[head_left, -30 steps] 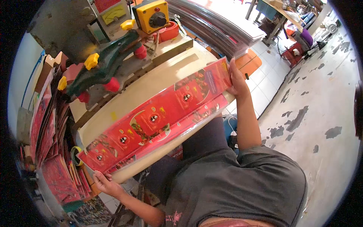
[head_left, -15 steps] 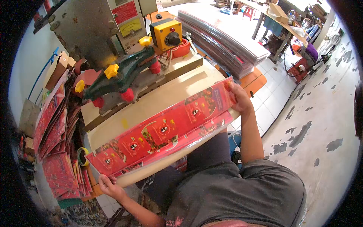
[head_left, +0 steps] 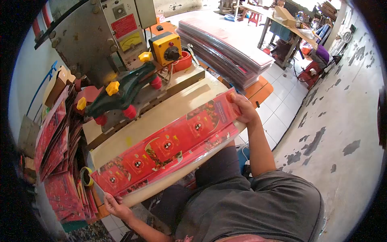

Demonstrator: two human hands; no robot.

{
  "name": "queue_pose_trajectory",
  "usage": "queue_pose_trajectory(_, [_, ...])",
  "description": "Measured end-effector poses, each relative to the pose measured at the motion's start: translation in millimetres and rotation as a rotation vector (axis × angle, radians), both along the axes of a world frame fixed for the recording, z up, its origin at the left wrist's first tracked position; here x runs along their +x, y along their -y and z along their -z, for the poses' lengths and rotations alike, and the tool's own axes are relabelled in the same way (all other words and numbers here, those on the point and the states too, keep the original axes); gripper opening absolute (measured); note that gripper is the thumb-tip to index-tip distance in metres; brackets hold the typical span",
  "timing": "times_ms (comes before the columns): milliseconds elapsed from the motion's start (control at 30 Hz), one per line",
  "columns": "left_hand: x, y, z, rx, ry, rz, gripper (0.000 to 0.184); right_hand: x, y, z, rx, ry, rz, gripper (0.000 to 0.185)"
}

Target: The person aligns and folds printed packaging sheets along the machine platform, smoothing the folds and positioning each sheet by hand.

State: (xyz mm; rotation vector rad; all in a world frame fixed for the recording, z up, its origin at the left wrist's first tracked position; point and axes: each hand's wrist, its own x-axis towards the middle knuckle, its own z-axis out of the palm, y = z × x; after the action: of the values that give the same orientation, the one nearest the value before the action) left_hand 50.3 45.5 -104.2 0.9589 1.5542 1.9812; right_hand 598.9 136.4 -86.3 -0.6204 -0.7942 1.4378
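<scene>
A long red printed plastic sheet (head_left: 167,146), glossy and bearing food pictures, lies slantwise over the cream bed (head_left: 137,140) of a press machine. Its near-left corner is pinched by my left hand (head_left: 117,205), with the fingertips pressed together. At the far right end my right hand (head_left: 244,108) grips the sheet, thumb on top and the other fingers out of sight beneath. A second red printed strip (head_left: 209,139) shows under the lower edge. Behind the sheet stands the dark green press head (head_left: 121,90) with yellow knobs and red feet, apart from it.
Stacks of red printed pieces (head_left: 60,189) stand on the left beside a yellow tape roll (head_left: 86,176). A yellow control box (head_left: 166,48) sits behind the press. A tall pile of clear-wrapped sheets (head_left: 225,52) lies on an orange table (head_left: 260,89).
The view has shifted slightly, so most things appear a little further left. Both hands keep their hold on the sheet, which lies nearly the same over the bed.
</scene>
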Motion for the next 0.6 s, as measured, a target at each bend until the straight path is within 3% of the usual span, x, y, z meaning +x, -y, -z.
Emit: queue_pose_trajectory(600, [8, 0, -14, -0.032, -0.06, 0.063, 0.033, -3, 4, -8, -0.02, -0.008, -0.01, 0.041])
